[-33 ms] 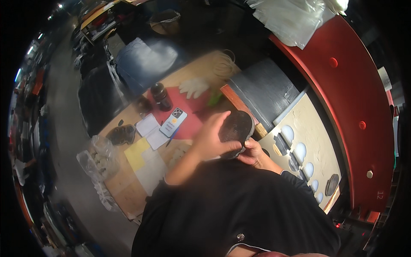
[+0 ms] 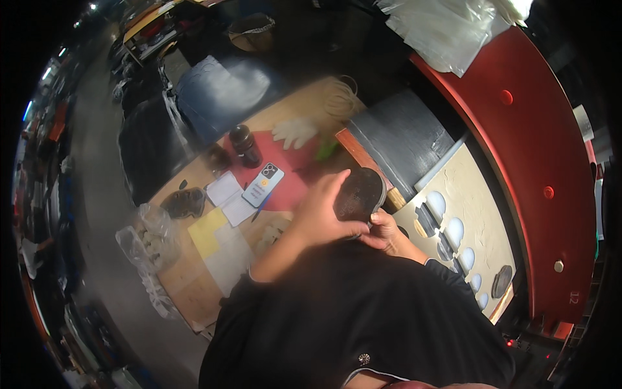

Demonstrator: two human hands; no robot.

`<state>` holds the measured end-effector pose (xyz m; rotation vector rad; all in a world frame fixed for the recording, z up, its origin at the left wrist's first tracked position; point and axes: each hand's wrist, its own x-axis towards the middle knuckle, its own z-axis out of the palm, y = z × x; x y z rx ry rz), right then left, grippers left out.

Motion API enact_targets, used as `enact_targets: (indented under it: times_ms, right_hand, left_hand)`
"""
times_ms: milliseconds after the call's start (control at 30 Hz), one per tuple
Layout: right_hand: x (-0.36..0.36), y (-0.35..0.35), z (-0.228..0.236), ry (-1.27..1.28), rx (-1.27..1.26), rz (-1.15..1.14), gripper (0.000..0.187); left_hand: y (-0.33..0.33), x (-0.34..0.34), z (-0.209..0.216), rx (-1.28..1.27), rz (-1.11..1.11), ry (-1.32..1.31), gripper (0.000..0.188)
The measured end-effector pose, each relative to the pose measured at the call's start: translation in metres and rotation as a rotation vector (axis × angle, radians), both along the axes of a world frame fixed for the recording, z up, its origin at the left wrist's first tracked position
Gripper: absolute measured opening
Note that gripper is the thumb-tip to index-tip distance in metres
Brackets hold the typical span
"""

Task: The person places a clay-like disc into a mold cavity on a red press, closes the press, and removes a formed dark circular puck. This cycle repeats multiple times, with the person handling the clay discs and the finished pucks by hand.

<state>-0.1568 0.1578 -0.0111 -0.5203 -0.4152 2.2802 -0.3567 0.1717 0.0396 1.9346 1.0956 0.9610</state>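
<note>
Between both hands, in front of my chest, I hold a dark, rounded flat piece point(image 2: 360, 194) with a thick, paler edge. Its exact kind cannot be made out. My left hand point(image 2: 322, 212) is closed on its left side, the thumb lying along the lower edge and the fingers stretched up behind it. Gripping the lower right edge is my right hand point(image 2: 383, 231), thumb on the near side. To the right, a cream sheet point(image 2: 476, 188) carries pale blue rounded shapes point(image 2: 455, 231), dark pieces beside them and a dark oval piece point(image 2: 501, 282) near its lower corner.
A red machine beam point(image 2: 538, 142) curves along the right, with clear plastic bags point(image 2: 444, 29) on top. On the wooden table point(image 2: 184, 280) are a phone point(image 2: 262, 184), a notebook point(image 2: 231, 200), a dark bottle point(image 2: 244, 146), a white glove point(image 2: 295, 133) and a plastic bag point(image 2: 155, 240).
The dark piece and the fingers of my left hand have shifted very slightly; the left thumb lies lower, more along the piece's edge. Both hands keep their hold.
</note>
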Motion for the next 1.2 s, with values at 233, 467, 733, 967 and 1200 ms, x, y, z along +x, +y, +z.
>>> enact_targets:
  times_ms: [233, 467, 733, 967, 1200]
  right_hand:
    - [-0.009, 0.014, -0.006, -0.051, 0.02, -0.028, 0.075]
    - [-0.008, 0.024, -0.008, -0.068, 0.091, 0.034, 0.076]
    - [-0.007, 0.033, -0.008, -0.098, 0.114, 0.055, 0.078]
    - [-0.008, 0.039, -0.013, -0.045, 0.069, 0.084, 0.077]
    - [-0.011, 0.043, -0.009, -0.016, 0.115, 0.103, 0.08]
  left_hand:
    - [-0.007, -0.003, 0.0, -0.067, 0.091, 0.127, 0.119]
    - [-0.003, -0.007, -0.005, 0.068, 0.127, -0.013, 0.108]
    - [-0.001, -0.006, -0.013, 0.198, 0.181, -0.037, 0.096]
    - [0.0, -0.005, -0.017, 0.179, 0.201, -0.128, 0.096]
    - [0.001, -0.009, -0.012, 0.274, 0.234, -0.051, 0.089]
